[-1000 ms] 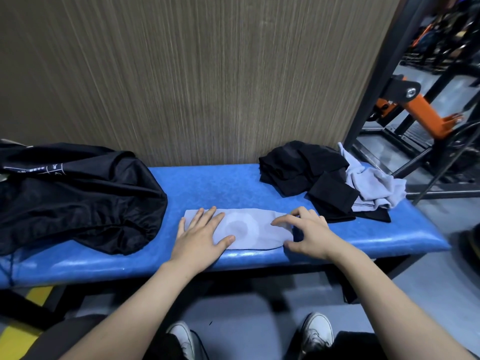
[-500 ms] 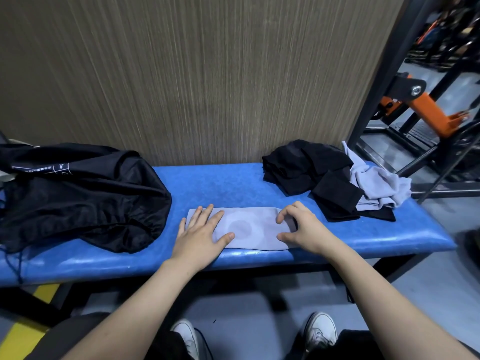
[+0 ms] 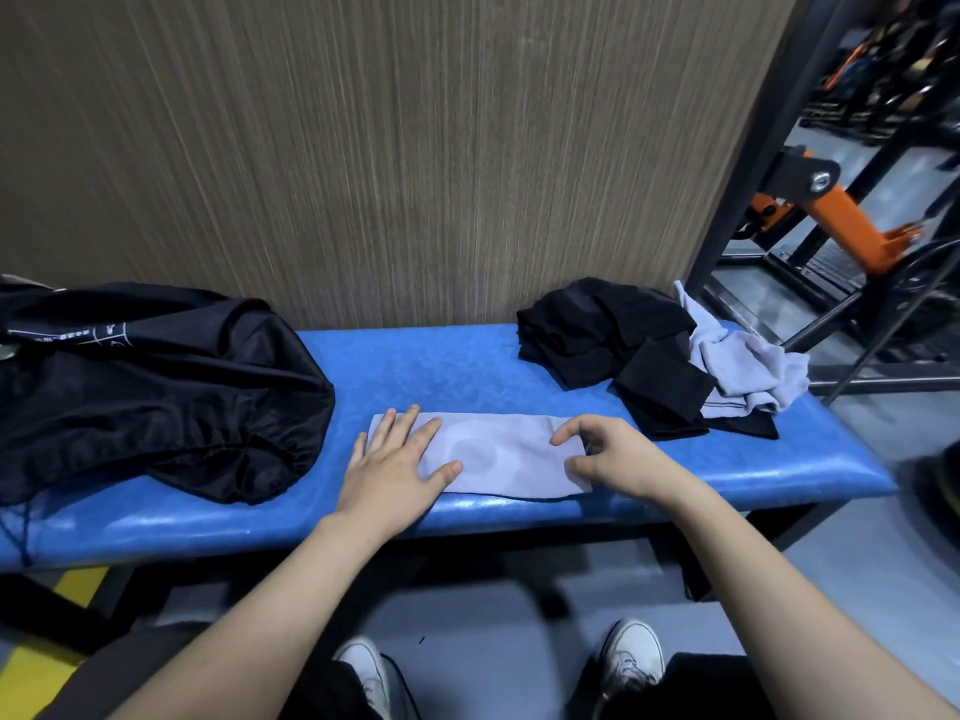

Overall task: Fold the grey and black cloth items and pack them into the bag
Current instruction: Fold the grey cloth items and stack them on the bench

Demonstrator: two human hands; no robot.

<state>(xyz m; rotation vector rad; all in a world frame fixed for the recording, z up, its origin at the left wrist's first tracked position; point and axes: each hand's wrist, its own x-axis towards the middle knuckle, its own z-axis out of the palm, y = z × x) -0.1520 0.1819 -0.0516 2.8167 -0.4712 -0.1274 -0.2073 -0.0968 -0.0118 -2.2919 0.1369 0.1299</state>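
Fingers of the left hand (image 3: 395,467) lie straight, pressing the grey cloth strip's (image 3: 498,454) left end onto the blue bench (image 3: 779,470). Right hand (image 3: 610,457) curls around its right end, apparently pinching it. Soft, light fabric; best taken at that end. Black bag (image 3: 156,392) sits left, unfolded clothes (image 3: 660,356) far right.

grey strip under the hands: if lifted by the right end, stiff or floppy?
Probably floppy: the grey cloth lies flat and thin against the bench, with a soft, wavy near edge. Likely light, so it may slide on the smooth padding unless the left hand pins it. The right hand curls at its end.
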